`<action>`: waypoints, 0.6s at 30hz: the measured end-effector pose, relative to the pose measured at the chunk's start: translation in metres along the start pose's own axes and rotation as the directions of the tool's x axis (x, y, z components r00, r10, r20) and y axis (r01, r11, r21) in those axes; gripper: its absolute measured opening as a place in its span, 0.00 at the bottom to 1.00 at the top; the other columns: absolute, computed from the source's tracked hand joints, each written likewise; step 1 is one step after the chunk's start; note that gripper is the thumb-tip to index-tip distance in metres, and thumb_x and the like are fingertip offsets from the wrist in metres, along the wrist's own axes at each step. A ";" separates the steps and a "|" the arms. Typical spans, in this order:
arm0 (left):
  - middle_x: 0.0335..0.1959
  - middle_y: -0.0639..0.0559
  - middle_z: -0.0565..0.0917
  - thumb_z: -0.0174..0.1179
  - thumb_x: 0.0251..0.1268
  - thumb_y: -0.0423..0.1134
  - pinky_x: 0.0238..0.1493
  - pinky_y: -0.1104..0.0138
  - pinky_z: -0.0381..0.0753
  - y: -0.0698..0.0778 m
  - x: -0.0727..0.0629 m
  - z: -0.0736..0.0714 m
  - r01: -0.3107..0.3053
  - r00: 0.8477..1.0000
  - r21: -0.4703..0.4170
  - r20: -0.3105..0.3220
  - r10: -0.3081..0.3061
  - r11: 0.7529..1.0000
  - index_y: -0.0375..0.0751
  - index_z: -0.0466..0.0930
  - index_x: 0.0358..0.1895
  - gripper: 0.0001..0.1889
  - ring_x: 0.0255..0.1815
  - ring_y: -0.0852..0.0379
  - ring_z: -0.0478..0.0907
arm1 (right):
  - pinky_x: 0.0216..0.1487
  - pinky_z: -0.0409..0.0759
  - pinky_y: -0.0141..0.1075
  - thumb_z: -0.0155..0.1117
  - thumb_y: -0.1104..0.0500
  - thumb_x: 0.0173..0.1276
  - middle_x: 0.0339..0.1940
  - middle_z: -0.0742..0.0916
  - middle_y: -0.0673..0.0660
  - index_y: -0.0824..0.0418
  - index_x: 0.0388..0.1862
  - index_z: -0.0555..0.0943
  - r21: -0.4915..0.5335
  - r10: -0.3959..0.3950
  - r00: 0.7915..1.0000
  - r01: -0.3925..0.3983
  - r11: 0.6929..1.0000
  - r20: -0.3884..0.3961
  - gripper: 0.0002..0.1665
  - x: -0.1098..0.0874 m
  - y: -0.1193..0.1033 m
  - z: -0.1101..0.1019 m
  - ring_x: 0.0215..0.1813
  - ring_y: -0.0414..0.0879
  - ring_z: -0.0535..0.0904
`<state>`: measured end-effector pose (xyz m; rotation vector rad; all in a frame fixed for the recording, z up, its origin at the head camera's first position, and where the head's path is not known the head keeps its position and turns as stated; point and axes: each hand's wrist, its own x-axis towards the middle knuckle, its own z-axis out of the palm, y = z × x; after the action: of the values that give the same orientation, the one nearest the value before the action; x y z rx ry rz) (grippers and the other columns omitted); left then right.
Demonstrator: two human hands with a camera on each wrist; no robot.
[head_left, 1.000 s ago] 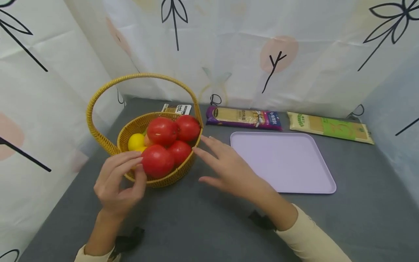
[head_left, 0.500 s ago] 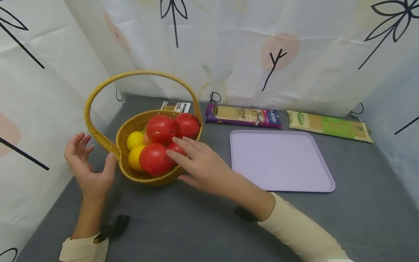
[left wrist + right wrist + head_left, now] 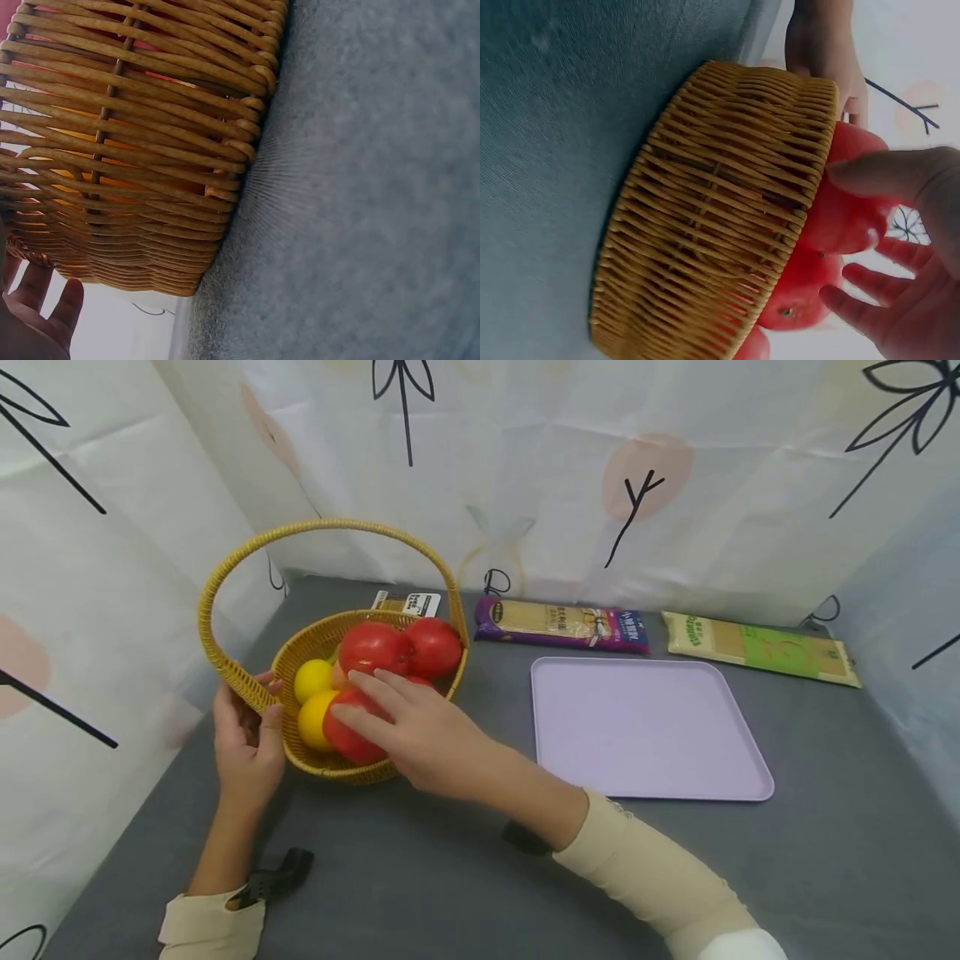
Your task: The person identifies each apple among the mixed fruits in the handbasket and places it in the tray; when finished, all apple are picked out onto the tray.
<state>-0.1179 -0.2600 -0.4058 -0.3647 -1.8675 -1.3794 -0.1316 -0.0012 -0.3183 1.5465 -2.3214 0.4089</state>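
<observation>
A yellow wicker basket (image 3: 300,645) with a tall handle (image 3: 322,527) holds several red tomatoes (image 3: 375,647) and yellow fruits (image 3: 315,720). My left hand (image 3: 251,756) grips its left side where the handle joins the rim, thumb in front and fingers behind. Part of that hand's fingers (image 3: 66,307) shows beside the woven wall in the left wrist view. My right hand (image 3: 435,743) is over the front tomato (image 3: 343,739) with fingers spread and loosely bent. In the right wrist view its thumb (image 3: 870,176) overlaps a tomato at the rim, and the other fingertips lie near a second tomato.
A lilac tray (image 3: 645,727) lies right of the basket on the grey cloth. Behind it are a purple noodle packet (image 3: 562,625) and a green-and-cream packet (image 3: 761,647). Another small packet (image 3: 408,602) is partly hidden behind the basket. Patterned curtain (image 3: 555,468) borders the back.
My left hand first moved away left from the front tomato, then came back to grip the basket's side. My right hand moved left from the basket's right rim to over the front tomato.
</observation>
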 end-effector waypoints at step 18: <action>0.59 0.27 0.74 0.52 0.66 0.15 0.58 0.69 0.75 -0.002 -0.004 0.003 0.038 0.998 -0.061 -0.051 -0.041 0.997 0.29 0.60 0.73 0.32 0.58 0.47 0.77 | 0.46 0.81 0.35 0.69 0.46 0.66 0.55 0.78 0.51 0.51 0.64 0.74 -0.314 0.120 0.853 0.053 0.948 0.508 0.29 0.062 -0.023 -0.018 0.55 0.46 0.71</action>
<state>-0.1175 -0.2575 -0.4103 -0.3209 -1.8022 -1.4606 -0.1308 -0.0546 -0.2750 1.5927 -2.6338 -0.4295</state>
